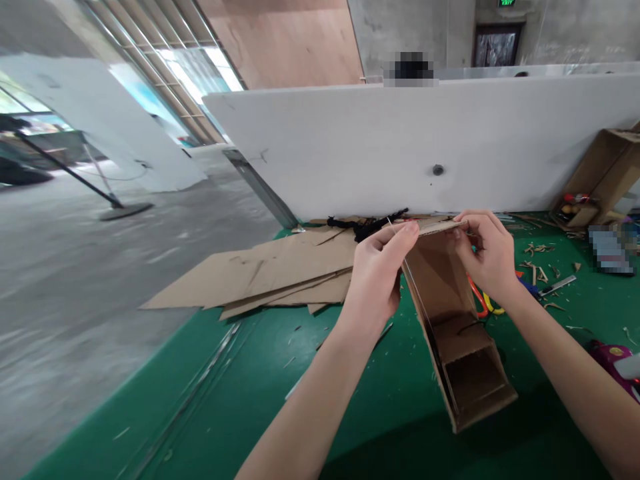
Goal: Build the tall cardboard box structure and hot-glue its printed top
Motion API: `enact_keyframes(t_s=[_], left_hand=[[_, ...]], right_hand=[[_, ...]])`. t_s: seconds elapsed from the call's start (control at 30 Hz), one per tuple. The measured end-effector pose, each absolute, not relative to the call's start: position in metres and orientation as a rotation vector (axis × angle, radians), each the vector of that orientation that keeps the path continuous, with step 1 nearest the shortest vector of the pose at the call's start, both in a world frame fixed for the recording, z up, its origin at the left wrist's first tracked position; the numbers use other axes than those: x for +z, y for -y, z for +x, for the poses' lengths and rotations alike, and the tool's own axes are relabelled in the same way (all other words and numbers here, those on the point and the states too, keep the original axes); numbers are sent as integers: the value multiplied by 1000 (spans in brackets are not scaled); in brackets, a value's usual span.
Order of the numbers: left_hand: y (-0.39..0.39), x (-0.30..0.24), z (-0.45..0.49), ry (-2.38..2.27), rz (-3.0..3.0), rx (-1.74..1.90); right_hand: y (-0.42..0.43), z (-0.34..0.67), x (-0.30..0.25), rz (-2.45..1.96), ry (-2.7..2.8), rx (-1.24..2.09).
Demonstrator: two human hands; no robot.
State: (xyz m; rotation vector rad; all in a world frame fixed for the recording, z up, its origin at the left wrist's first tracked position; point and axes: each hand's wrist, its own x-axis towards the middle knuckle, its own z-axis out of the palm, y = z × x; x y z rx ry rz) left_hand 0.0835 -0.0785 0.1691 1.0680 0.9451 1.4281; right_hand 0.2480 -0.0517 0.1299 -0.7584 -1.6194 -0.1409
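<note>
A tall open cardboard structure [463,347] with an inner shelf stands tilted on the green table [380,413]. My left hand [377,280] is closed, pinching the left end of its top flap [434,227], with a thin wire or stick running down from its fingers. My right hand [487,257] is closed on the right end of the same flap, fingers curled over the edge.
Flat cardboard sheets [270,273] lie at the left, a black tangled item [367,227] behind them. A white partition [400,140] bounds the back. Orange-handled scissors [479,303], cardboard scraps [537,263], a knife [557,287], a cardboard box [600,180] and a pink tool [615,360] sit to the right.
</note>
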Motion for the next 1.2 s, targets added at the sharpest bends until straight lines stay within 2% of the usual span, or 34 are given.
enact_keyframes(t_s=[0.37, 0.87, 1.03, 1.2], left_hand=[[80, 168, 87, -950, 1062, 1423], [77, 166, 85, -1021, 1103, 1537], [78, 161, 90, -978, 1045, 1471], [77, 160, 94, -996, 1018, 1463]], right_hand=[[55, 240, 126, -806, 1501, -133], [62, 238, 129, -1019, 1648, -847], [59, 240, 127, -1008, 1611, -817], [53, 244, 121, -958, 1658, -620]])
